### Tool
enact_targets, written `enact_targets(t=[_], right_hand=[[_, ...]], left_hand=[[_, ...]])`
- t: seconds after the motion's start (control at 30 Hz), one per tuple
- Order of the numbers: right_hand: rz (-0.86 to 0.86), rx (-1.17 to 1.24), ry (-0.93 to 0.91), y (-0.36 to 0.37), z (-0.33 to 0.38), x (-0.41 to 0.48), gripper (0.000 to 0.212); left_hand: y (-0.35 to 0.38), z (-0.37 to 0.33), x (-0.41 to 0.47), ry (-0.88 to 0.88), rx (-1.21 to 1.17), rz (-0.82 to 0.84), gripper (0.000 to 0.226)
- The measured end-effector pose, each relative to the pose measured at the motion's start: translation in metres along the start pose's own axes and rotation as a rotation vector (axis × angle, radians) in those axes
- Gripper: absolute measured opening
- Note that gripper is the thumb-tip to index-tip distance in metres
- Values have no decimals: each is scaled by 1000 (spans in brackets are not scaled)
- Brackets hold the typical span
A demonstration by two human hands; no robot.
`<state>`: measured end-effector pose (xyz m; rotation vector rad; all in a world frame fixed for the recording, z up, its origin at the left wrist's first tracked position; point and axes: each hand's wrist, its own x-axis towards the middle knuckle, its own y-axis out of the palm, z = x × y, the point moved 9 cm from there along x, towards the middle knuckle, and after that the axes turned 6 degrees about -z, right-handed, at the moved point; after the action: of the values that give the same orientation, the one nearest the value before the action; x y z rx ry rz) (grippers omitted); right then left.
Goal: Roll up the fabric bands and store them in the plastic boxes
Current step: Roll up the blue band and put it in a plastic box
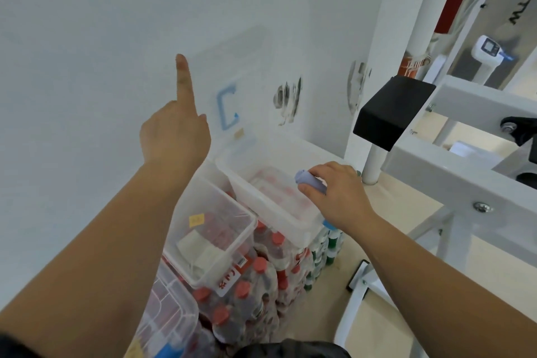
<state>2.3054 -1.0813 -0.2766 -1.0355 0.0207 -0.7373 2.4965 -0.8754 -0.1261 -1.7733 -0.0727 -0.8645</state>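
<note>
My right hand (340, 195) grips a rolled-up pale purple fabric band (309, 182) and holds it just above the open clear plastic box (270, 209), near its right rim. My left hand (174, 131) holds the left edge of the box's transparent lid (247, 67), which is tipped up against the white wall, with my index finger pointing straight up along it. A blue handle (226, 109) shows on the raised lid. Pink-red shapes show faintly through the box's floor.
To the left is a second clear box (215, 229), closed and holding white items, and a third box (171, 317) at the lower left. They rest on packs of red-capped bottles (261, 279), with green bottles (328, 247) beside. A white metal frame (453, 180) with a black pad (392, 110) crowds the right.
</note>
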Motion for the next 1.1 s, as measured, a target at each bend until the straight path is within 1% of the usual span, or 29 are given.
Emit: enact_targets(t=[0.07, 0.1, 0.13, 0.17, 0.2, 0.27, 0.33, 0.37, 0.43, 0.5, 0.57, 0.63, 0.7, 0.73, 0.77, 0.83, 0.93, 1.0, 1.1], right_hand=[[22, -9, -5, 3, -2, -2, 30], [28, -6, -8, 4, -3, -4, 30], [30, 0, -8, 5, -4, -5, 29], [30, 3, -5, 5, -5, -6, 29], [29, 4, 3, 5, -7, -6, 29], [13, -15, 11, 4, -11, -6, 29], [-24, -95, -7, 0, -13, -4, 30], [-47, -133, -21, -3, -12, -3, 30], [-72, -164, -44, -7, -10, 1, 30], [-44, -216, -53, -8, -8, 7, 30], [41, -254, -69, -2, -5, 17, 31], [164, -206, -71, 10, 0, 28, 30], [291, -185, -60, 28, 6, 38, 27], [342, -197, -66, 38, 10, 43, 27], [392, -206, -73, 48, 15, 48, 27], [488, -204, -86, 69, 23, 56, 28], [591, -230, -104, 96, 31, 64, 35], [631, -235, -96, 111, 35, 70, 42], [628, -205, -64, 130, 44, 84, 40]], left_hand=[[6, 6, -1, -29, -23, 20, 100], [6, 7, -1, -23, -50, 4, 100], [6, 5, -1, 13, -69, -32, 98], [5, -3, -3, 87, -79, -78, 94], [4, -15, -6, 188, -85, -111, 88], [5, -41, -20, 399, -100, -140, 67], [12, -58, -32, 517, -93, -123, 46], [20, -63, -36, 542, -74, -81, 42], [40, -73, -43, 610, -8, 36, 48], [64, -77, -48, 652, 88, 171, 63], [90, -71, -50, 621, 190, 326, 80], [116, -61, -57, 581, 235, 474, 93], [135, -48, -67, 512, 199, 600, 105], [140, -42, -70, 474, 168, 629, 111], [142, -36, -71, 447, 137, 632, 117], [139, -29, -71, 440, 86, 576, 126], [133, -22, -73, 461, 35, 506, 132], [131, -17, -72, 440, -2, 496, 135], [131, -12, -70, 421, -34, 496, 138]])
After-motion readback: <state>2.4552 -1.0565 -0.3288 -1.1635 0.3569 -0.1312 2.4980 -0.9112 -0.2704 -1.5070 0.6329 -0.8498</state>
